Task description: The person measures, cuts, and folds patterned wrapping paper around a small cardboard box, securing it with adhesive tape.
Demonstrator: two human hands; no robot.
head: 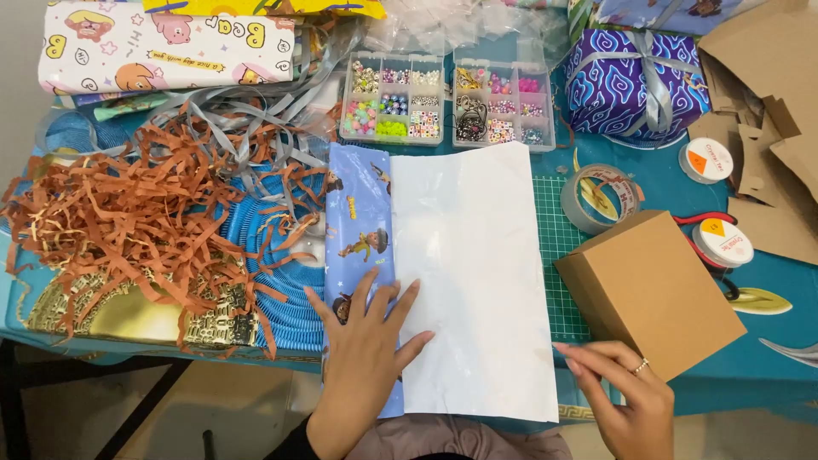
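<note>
Pressing your left hand [365, 341] flat, fingers spread, on the sheet of blue cartoon-print wrapping paper [464, 273] lying white side up on the green cutting mat [558, 247]; right hand [620, 392] fingertips touch the plain brown cardboard box [652, 290], gripping nothing; paper looks likely to slide or crease if your palm lifts.

The left hand [362, 362] lies flat, fingers spread, at six o'clock on a sheet of wrapping paper [473, 273] laid white side up, pressing on its folded-over blue cartoon-printed edge [358, 221]. The right hand [618, 396], a ring on one finger, sits at five o'clock with its fingertips at the sheet's right edge, just below a plain brown cardboard box [652, 290] at four o'clock. Shredded brown paper [128, 213] fills nine o'clock, two clear bead organisers [447, 98] stand at twelve o'clock, and a tape roll [596, 198] lies at two o'clock.
</note>
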